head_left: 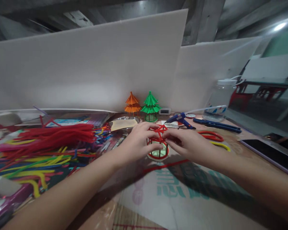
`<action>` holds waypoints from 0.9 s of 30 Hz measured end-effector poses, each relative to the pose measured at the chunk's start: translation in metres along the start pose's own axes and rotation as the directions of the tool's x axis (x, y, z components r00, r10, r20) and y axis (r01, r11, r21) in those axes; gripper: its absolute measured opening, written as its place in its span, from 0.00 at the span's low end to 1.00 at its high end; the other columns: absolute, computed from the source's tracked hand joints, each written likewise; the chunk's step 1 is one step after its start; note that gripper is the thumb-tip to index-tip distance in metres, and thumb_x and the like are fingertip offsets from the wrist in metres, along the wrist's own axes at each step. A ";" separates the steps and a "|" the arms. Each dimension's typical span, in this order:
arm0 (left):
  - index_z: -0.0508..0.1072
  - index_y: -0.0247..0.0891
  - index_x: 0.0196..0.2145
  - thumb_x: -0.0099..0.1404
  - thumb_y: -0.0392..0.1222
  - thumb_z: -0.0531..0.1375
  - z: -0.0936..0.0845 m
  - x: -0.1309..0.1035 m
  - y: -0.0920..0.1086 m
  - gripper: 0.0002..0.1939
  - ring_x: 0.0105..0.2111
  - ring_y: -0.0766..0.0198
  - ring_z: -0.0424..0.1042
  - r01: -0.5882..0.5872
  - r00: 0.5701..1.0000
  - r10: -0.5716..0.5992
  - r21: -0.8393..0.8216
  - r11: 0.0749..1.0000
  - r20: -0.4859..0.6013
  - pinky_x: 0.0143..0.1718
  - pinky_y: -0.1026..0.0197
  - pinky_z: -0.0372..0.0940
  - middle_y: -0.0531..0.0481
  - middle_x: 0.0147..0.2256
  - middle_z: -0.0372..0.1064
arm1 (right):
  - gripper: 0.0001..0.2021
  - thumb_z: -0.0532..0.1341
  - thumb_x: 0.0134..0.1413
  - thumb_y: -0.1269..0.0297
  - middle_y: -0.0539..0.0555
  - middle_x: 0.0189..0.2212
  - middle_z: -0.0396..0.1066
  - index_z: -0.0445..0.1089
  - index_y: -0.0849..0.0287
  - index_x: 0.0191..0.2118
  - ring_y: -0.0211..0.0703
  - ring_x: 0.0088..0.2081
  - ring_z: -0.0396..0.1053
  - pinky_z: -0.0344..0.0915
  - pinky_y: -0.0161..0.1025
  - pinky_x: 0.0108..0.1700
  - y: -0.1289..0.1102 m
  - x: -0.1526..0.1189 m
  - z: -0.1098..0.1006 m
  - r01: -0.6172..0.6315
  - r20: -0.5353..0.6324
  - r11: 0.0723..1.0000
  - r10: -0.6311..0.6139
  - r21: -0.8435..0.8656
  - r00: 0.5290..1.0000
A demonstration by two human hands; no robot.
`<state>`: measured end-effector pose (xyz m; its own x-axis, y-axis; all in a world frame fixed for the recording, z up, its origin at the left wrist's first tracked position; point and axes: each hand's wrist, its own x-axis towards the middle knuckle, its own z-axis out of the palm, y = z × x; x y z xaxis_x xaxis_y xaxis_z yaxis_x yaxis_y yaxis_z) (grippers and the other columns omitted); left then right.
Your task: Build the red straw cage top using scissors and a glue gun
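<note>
A small red pipe-cleaner pavilion (159, 155) stands upright on the sheet, with a round pale base, dark posts and an open red frame on top. My left hand (140, 138) holds its left side, fingers curled behind the upper frame and thumb across the front. From the right, my right hand (186, 140) pinches the red top frame between thumb and fingers. The fingers hide parts of the posts and frame. A loose red pipe cleaner (169, 165) lies just in front. Behind stand a finished orange pavilion (132, 103) and a green pavilion (150, 105).
Bundled pipe cleaners (55, 134) in several colours cover the left side. Behind my hands are a metal plate (124, 123) and a blue glue gun (181, 120). To the right lie red-handled scissors (212, 136), a dark blue tool (217, 125), a phone (271, 155) and a water bottle (217, 100).
</note>
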<state>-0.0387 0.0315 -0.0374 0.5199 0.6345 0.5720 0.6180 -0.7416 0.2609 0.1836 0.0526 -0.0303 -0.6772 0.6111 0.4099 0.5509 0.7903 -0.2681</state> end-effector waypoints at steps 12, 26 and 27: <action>0.73 0.37 0.34 0.69 0.34 0.59 -0.032 0.005 0.008 0.05 0.41 0.60 0.69 0.055 0.974 -0.040 0.064 0.996 -0.221 0.45 0.57 0.62 0.49 0.37 0.71 | 0.07 0.56 0.63 0.67 0.51 0.35 0.77 0.71 0.55 0.43 0.41 0.33 0.71 0.60 0.36 0.33 0.003 0.000 0.001 -0.026 0.007 0.999 0.026 -0.029 1.000; 0.80 0.43 0.40 0.69 0.42 0.59 -0.020 0.005 0.001 0.09 0.50 0.54 0.70 0.016 0.998 -0.004 0.187 0.982 -0.067 0.53 0.47 0.63 0.45 0.49 0.73 | 0.09 0.56 0.62 0.70 0.52 0.37 0.78 0.73 0.57 0.42 0.40 0.35 0.72 0.62 0.36 0.36 0.000 0.002 0.002 0.008 -0.032 1.000 -0.008 -0.014 0.999; 0.80 0.43 0.41 0.68 0.42 0.60 -0.019 0.005 0.001 0.08 0.53 0.53 0.69 -0.008 0.999 0.015 0.185 0.983 -0.040 0.56 0.46 0.62 0.45 0.51 0.72 | 0.09 0.56 0.63 0.70 0.52 0.37 0.78 0.73 0.56 0.42 0.41 0.35 0.72 0.62 0.36 0.37 0.000 0.002 0.002 0.008 -0.033 1.000 -0.009 -0.003 0.999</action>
<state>-0.0467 0.0300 -0.0199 0.5053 0.6139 0.6065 0.7123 -0.6934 0.1084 0.1818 0.0538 -0.0311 -0.6655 0.6025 0.4406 0.5467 0.7953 -0.2619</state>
